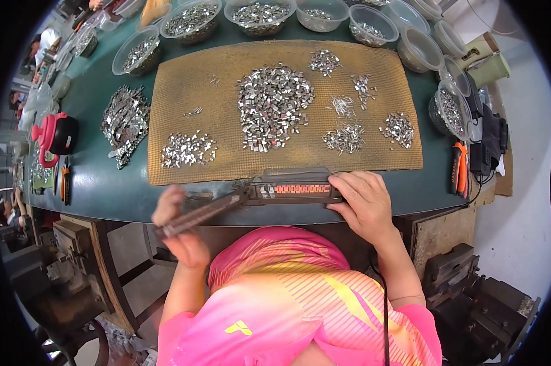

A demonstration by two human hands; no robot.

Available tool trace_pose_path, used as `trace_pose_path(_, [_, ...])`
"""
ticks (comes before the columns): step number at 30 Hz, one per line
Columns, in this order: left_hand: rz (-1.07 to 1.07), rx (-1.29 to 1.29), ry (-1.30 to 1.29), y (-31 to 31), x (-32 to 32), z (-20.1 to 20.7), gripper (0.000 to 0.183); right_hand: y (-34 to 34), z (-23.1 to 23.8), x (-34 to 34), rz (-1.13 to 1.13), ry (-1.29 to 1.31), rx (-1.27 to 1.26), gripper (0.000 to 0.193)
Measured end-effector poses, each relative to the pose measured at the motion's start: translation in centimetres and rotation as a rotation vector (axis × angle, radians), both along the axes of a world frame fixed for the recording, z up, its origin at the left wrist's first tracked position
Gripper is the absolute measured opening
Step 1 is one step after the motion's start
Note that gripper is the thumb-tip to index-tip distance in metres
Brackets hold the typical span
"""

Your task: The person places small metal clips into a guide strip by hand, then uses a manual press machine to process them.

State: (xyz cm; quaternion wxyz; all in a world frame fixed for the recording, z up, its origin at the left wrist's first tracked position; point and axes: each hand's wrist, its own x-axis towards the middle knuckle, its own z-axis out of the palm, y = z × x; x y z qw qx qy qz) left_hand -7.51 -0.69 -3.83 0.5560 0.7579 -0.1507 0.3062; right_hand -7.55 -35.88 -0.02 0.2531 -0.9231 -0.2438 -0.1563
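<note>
At the table's front edge lies a long, dark hinged metal fixture, with a row of small silver and orange-red pieces showing in its right section. My right hand is closed on the right end of that section, thumb below and fingers on top. My left hand, somewhat blurred, grips the outer end of the left section, which slants down toward me. Just beyond the fixture is a tan textured mat. A large heap of small silver metal pieces sits in its middle, with several smaller piles around it.
Clear plastic bowls of metal pieces line the far edge and right side. Linked metal strips lie left of the mat. Farther left are a pink-and-black pot-shaped object and pliers; orange-handled pliers lie at right.
</note>
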Motion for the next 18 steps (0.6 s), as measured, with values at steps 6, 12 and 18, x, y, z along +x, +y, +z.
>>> trace_pose_path(6, [0.159,0.241,0.031,0.3,0.8,1.9,0.046,0.3,-0.1,-0.1,0.001,0.036,-0.014,0.057])
trace_pose_path(12, [-0.25,0.654,0.036,-6.3,3.4,4.6,0.044,-0.6,0.2,0.4,0.031,0.112,0.129,0.052])
trace_pose_path(18, [-0.366,0.642,0.01,-8.0,4.3,4.3,0.034,-1.3,0.3,0.0,-0.115,0.193,0.385,0.037])
